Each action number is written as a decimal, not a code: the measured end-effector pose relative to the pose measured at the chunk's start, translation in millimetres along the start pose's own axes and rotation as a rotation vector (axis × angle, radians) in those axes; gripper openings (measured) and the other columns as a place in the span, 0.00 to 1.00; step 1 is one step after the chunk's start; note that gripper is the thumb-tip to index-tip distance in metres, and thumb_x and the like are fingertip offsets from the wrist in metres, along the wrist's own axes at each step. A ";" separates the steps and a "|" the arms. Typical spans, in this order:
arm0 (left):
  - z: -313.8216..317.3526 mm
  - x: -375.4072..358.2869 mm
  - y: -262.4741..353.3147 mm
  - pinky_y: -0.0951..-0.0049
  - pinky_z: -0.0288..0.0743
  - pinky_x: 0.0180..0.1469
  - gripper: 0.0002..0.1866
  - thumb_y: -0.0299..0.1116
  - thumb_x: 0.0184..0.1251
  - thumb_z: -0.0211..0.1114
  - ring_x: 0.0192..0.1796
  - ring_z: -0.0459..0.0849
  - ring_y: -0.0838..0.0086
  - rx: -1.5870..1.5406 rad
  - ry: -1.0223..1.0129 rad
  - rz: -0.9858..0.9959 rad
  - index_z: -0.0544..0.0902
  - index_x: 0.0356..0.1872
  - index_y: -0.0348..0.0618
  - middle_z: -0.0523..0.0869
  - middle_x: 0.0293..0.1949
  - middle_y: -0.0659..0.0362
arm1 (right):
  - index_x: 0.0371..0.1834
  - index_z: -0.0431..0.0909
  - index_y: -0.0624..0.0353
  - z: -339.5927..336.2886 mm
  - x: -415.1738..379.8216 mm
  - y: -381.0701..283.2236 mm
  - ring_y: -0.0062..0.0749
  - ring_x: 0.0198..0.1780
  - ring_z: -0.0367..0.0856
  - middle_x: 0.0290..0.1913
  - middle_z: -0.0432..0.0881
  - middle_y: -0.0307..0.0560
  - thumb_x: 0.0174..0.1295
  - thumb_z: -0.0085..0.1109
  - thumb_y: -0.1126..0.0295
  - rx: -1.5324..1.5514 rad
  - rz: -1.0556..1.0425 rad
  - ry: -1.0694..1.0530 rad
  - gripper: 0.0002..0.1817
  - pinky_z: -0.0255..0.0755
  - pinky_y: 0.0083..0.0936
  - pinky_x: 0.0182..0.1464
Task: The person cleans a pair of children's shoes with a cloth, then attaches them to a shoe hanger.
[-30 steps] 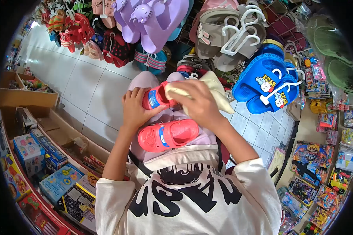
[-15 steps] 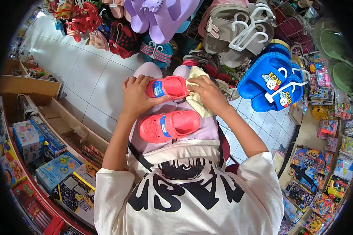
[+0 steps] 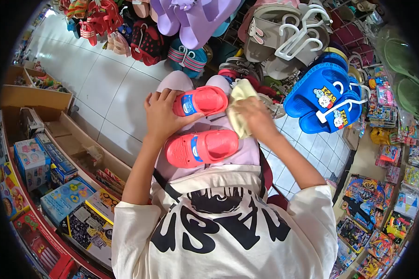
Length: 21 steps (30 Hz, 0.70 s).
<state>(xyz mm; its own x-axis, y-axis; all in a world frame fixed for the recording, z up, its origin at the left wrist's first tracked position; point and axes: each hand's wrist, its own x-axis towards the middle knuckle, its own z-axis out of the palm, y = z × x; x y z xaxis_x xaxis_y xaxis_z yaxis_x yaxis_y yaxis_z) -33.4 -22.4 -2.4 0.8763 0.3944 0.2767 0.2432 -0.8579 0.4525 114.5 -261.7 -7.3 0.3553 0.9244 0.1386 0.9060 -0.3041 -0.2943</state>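
My left hand (image 3: 164, 114) grips the toe end of a red clog (image 3: 209, 100) with a blue strap label, its thumb along the near side. Just right of that clog's heel, my right hand (image 3: 252, 114) is closed on a pale yellow cloth (image 3: 237, 122), partly blurred. A second red clog (image 3: 201, 148) lies nearer my body on my lap, on light pink fabric (image 3: 172, 173). No hand touches this second clog.
Purple slippers (image 3: 191, 21), grey sandals (image 3: 265, 35) and blue slides (image 3: 323, 100) on white hangers hang ahead. Boxed toys (image 3: 67, 200) fill shelves at left; packaged toys (image 3: 369, 190) are at right. White tiles (image 3: 86, 79) cover the floor.
My right hand and the cloth have moved slightly right and toward me, off the held clog's heel, which now shows. My left hand keeps its hold.
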 end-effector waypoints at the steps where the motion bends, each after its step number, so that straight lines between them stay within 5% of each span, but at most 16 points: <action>1: -1.8 -2.0 -1.4 0.47 0.60 0.61 0.39 0.67 0.33 0.75 0.48 0.79 0.59 -0.007 0.012 -0.005 0.85 0.42 0.46 0.82 0.40 0.59 | 0.46 0.83 0.57 -10.7 -4.4 12.1 0.40 0.55 0.74 0.53 0.80 0.42 0.51 0.56 0.76 -0.036 0.045 -0.025 0.18 0.68 0.36 0.60; 5: -3.8 0.6 3.1 0.49 0.60 0.61 0.39 0.67 0.33 0.75 0.48 0.79 0.59 -0.004 0.012 -0.005 0.85 0.42 0.46 0.82 0.40 0.58 | 0.46 0.84 0.55 -37.4 1.0 3.3 0.43 0.55 0.75 0.56 0.80 0.44 0.45 0.58 0.80 -0.025 0.003 0.142 0.22 0.72 0.34 0.59; 7: 0.4 3.2 1.9 0.50 0.60 0.61 0.39 0.67 0.33 0.75 0.48 0.79 0.59 -0.006 -0.026 0.000 0.85 0.42 0.46 0.82 0.40 0.58 | 0.53 0.81 0.53 -16.6 5.9 -12.8 0.39 0.60 0.73 0.61 0.77 0.39 0.50 0.58 0.75 -0.022 -0.223 0.206 0.23 0.69 0.38 0.62; 10: 1.4 11.1 -3.6 0.50 0.61 0.60 0.39 0.67 0.32 0.75 0.49 0.78 0.58 -0.077 -0.100 -0.018 0.85 0.41 0.45 0.82 0.40 0.58 | 0.59 0.77 0.52 7.9 9.8 -30.1 0.35 0.66 0.70 0.65 0.74 0.37 0.57 0.54 0.70 -0.122 -0.424 -0.019 0.23 0.66 0.38 0.63; 13: 5.7 12.8 -5.9 0.51 0.61 0.60 0.39 0.67 0.31 0.76 0.49 0.78 0.58 -0.090 -0.094 -0.023 0.86 0.41 0.45 0.82 0.40 0.58 | 0.56 0.80 0.50 13.6 14.9 -3.5 0.38 0.62 0.72 0.62 0.76 0.35 0.56 0.56 0.67 -0.136 -0.486 0.029 0.22 0.68 0.38 0.60; 16: 5.6 10.4 -7.8 0.53 0.62 0.58 0.39 0.67 0.30 0.76 0.49 0.78 0.59 -0.114 -0.077 -0.043 0.86 0.41 0.46 0.83 0.40 0.59 | 0.55 0.80 0.51 21.3 2.0 27.2 0.40 0.60 0.73 0.62 0.76 0.37 0.55 0.57 0.70 -0.103 -0.437 0.076 0.22 0.68 0.36 0.59; 21: 0.3 5.3 -12.0 0.58 0.63 0.57 0.37 0.62 0.33 0.77 0.49 0.78 0.61 -0.123 -0.080 -0.092 0.85 0.44 0.47 0.83 0.43 0.60 | 0.52 0.80 0.62 7.2 -12.5 53.8 0.45 0.55 0.76 0.55 0.80 0.52 0.55 0.59 0.83 0.091 0.076 0.359 0.19 0.70 0.35 0.58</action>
<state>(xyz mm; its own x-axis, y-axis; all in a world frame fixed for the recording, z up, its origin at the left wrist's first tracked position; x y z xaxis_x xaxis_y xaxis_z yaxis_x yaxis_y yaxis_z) -31.6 -10.1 -6.6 0.8841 0.4377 0.1635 0.2754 -0.7708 0.5744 157.1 -288.0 -31.7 0.4935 0.7556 0.4306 0.8554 -0.3322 -0.3975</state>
